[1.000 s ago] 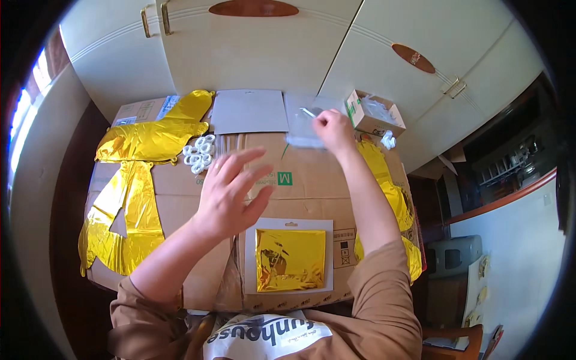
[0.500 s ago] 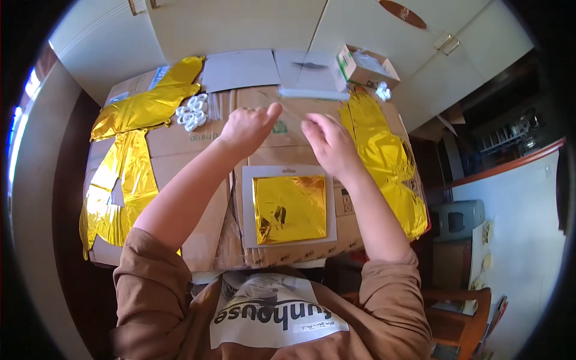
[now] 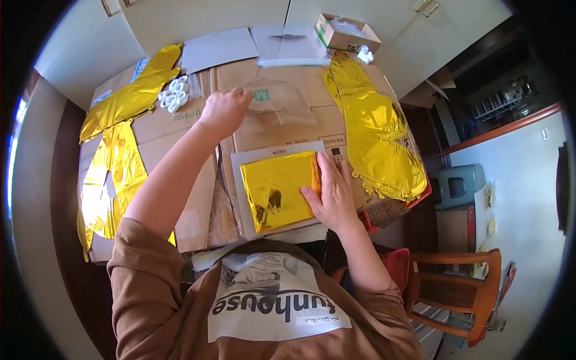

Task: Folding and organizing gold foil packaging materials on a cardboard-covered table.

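Left hand (image 3: 227,112) at 11 o'clock from the gold packet (image 3: 279,189), grip pinched on 1 clear bag (image 3: 291,109)! Right hand (image 3: 332,195) at 3 o'clock, thumb on the packet; clamped? Can't tell. Packet's on white card (image 3: 252,156), worktop's (image 3: 153,135) 5 o'clock. Looks like picking-up; next calls for a firm hold.

Left hand (image 3: 225,112), 1, bare: closed, fingers curled, well in from the tabletop's (image 3: 161,141) near edge; left forearm (image 3: 171,174) slanting inward. Right hand (image 3: 333,197), 1, bare: nearer that edge, thumb spread from fingers.
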### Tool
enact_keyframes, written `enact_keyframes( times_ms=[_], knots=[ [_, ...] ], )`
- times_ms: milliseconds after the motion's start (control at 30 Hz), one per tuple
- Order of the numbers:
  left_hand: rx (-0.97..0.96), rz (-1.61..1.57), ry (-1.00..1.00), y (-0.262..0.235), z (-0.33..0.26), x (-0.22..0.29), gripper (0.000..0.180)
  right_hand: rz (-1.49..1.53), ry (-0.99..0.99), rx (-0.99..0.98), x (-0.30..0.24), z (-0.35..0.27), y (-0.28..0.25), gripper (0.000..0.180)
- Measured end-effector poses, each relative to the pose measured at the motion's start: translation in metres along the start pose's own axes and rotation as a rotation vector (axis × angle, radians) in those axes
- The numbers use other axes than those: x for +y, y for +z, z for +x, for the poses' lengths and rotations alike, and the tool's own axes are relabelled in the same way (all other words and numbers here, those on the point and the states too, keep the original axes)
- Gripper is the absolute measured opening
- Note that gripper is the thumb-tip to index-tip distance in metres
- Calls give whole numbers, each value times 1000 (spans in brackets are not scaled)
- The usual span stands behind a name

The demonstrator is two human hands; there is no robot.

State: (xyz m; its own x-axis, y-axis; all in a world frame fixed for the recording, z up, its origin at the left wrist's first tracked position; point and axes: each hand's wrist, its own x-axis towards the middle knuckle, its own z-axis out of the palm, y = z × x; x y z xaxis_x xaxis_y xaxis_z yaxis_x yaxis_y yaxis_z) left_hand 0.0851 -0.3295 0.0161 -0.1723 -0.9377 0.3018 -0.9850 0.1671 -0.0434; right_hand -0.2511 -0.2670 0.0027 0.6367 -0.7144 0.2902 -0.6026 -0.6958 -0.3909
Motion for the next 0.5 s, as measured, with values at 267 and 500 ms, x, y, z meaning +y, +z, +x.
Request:
enact_keyframes(
  times_ms=[267, 500],
  knots=[
    [24, -71, 47, -10, -18, 11, 12, 455, 316, 589, -20, -95, -13, 53],
    [75, -40, 197, -14, -26, 25, 12, 1745, 955, 128, -68, -130, 31, 37]
  ],
)
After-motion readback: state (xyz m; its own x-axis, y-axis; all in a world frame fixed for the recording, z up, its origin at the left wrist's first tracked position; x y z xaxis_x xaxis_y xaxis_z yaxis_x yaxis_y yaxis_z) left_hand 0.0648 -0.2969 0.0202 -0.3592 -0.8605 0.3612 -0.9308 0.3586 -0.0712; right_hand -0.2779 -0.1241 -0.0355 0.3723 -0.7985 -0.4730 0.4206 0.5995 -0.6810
